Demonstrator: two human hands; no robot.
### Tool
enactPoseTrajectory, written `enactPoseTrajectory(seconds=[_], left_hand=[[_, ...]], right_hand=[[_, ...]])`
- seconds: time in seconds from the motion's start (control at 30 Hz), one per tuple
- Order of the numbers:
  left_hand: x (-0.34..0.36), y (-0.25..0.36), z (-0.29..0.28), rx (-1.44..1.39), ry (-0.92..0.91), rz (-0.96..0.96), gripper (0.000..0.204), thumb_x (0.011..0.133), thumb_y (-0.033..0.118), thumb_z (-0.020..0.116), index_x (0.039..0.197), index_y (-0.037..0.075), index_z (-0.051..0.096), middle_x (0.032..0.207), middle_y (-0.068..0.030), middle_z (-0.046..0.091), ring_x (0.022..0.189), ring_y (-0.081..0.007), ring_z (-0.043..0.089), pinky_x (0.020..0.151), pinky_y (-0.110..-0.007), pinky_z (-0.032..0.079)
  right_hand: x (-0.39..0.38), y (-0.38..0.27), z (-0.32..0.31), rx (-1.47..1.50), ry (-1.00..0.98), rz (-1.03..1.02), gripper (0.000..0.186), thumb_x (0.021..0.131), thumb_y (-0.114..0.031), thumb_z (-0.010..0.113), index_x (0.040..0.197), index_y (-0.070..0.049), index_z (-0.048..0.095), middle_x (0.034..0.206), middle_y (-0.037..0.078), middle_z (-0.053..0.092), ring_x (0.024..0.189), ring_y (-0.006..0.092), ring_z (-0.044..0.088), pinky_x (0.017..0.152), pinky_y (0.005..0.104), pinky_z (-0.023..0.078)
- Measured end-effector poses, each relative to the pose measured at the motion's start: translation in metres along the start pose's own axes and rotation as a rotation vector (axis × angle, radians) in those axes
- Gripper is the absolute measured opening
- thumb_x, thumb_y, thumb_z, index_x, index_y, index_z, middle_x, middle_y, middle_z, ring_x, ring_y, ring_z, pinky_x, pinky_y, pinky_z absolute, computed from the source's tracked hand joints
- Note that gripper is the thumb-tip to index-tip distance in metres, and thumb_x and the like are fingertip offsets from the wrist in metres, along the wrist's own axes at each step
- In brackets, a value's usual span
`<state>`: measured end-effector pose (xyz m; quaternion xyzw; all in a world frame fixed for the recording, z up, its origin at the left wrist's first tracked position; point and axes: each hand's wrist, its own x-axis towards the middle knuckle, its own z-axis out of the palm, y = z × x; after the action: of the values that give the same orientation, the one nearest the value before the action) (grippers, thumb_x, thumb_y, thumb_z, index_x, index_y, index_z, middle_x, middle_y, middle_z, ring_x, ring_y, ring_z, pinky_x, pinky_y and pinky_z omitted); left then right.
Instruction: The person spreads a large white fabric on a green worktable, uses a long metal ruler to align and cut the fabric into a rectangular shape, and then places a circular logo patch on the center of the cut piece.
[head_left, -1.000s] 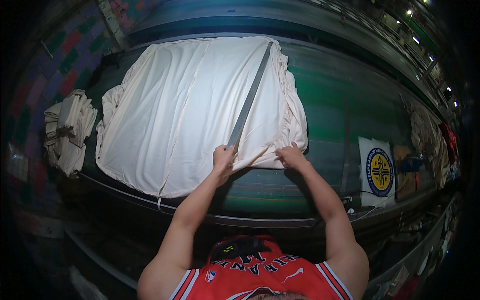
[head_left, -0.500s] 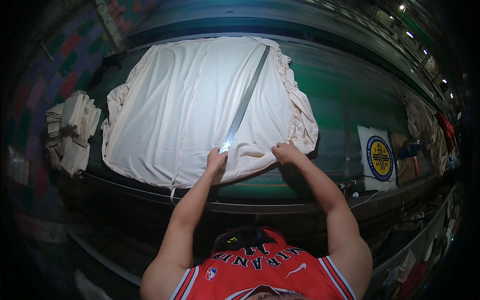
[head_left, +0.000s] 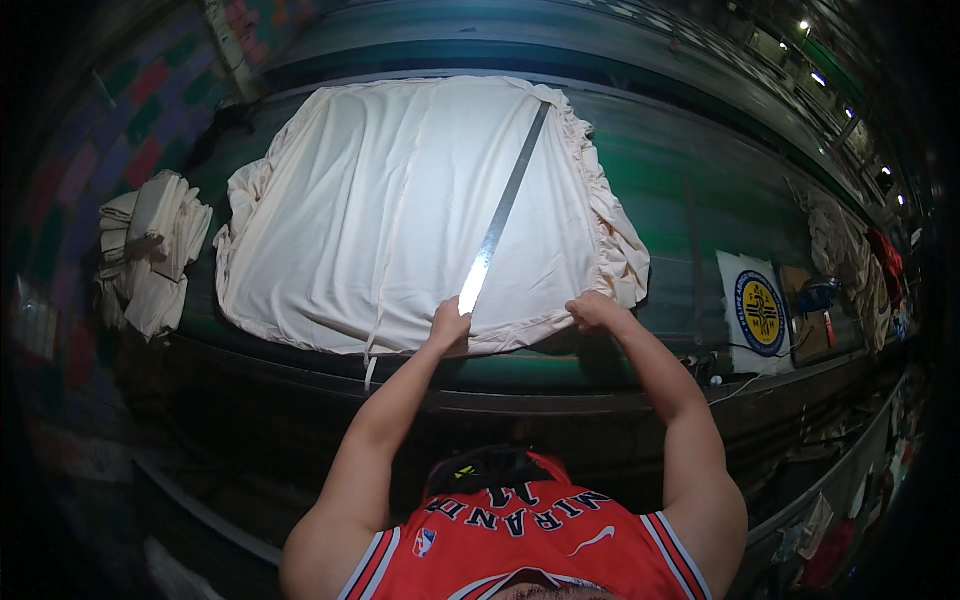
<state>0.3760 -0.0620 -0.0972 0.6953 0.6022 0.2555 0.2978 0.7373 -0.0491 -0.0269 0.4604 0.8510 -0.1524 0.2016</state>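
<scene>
- On the long green worktable (head_left: 700,200), a stack of cream-coloured fabric sheets (head_left: 400,210) lies spread flat, its right edge bunched into ruffles.
- A long, thin, shiny metal ruler (head_left: 505,205) runs slantwise across the fabric, from the far right corner down to the near edge.
- The left hand (head_left: 450,325) presses on the near end of the ruler, fingers folded over it and onto the cloth.
- The right hand (head_left: 592,310) sits just beside, at the fabric's near right corner, fingers curled down on the ruffled hem; whether it pinches the cloth or only presses it I cannot tell.
- Both bare forearms reach up from a red sleeveless jersey (head_left: 510,545).
- Well off to the left, a heap of folded cream cloth pieces (head_left: 150,250) sits apart.
- Far right on the table lies a white sheet with a round blue-and-yellow emblem (head_left: 758,315).
</scene>
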Motion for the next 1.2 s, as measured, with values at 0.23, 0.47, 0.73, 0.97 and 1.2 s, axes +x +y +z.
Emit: enactPoseTrajectory(seconds=[0.23,0.47,0.73,0.97,1.2], left_hand=[[-0.041,-0.021,-0.031,-0.05,0.008,0.246,0.034,0.075,0.001,0.059,0.109,-0.004,0.063,0.101,-0.0247,0.062,0.099,-0.0428,0.059,0.09,-0.047,0.048],[-0.09,-0.085,-0.111,0.204,0.349,0.277,0.022,0.064,-0.007,0.056,0.084,0.003,0.06,0.094,-0.0171,0.057,0.095,-0.0387,0.055,0.082,-0.047,0.045],[-0.137,-0.171,-0.206,0.523,0.173,-0.174,0.026,0.073,-0.003,0.061,0.094,0.01,0.065,0.108,-0.0092,0.056,0.11,-0.0325,0.053,0.092,-0.048,0.04],[-0.149,-0.186,-0.226,0.65,0.082,-0.155,0.018,0.078,-0.001,0.057,0.088,0.012,0.066,0.091,-0.0074,0.065,0.1,-0.0293,0.059,0.09,-0.05,0.036],[-0.122,-0.179,-0.238,0.533,-0.225,-0.611,0.026,0.079,0.009,0.059,0.1,0.013,0.074,0.106,-0.0091,0.07,0.103,-0.0334,0.064,0.088,-0.052,0.043]], right_hand=[[-0.001,0.002,0.013,0.058,-0.257,-0.043,0.024,0.072,-0.02,0.066,0.091,-0.008,0.073,0.092,0.019,0.071,0.085,0.0381,0.068,0.075,0.0472,0.054],[-0.002,-0.033,-0.009,0.251,-0.089,-0.003,0.03,0.076,-0.018,0.063,0.103,-0.009,0.071,0.101,0.019,0.07,0.095,0.0361,0.067,0.079,0.0471,0.054],[-0.013,-0.077,0.02,0.186,0.069,-0.187,0.022,0.067,-0.007,0.068,0.089,-0.008,0.067,0.098,0.013,0.065,0.099,0.038,0.062,0.08,0.0463,0.052],[-0.002,-0.065,0.027,0.24,-0.091,-0.21,0.016,0.072,-0.011,0.065,0.087,-0.006,0.067,0.085,0.017,0.067,0.083,0.0386,0.065,0.073,0.047,0.051],[0.012,-0.073,0.001,0.179,-0.285,-0.309,0.023,0.083,-0.027,0.066,0.09,-0.006,0.072,0.082,0.019,0.069,0.078,0.0386,0.067,0.071,0.0458,0.052]])
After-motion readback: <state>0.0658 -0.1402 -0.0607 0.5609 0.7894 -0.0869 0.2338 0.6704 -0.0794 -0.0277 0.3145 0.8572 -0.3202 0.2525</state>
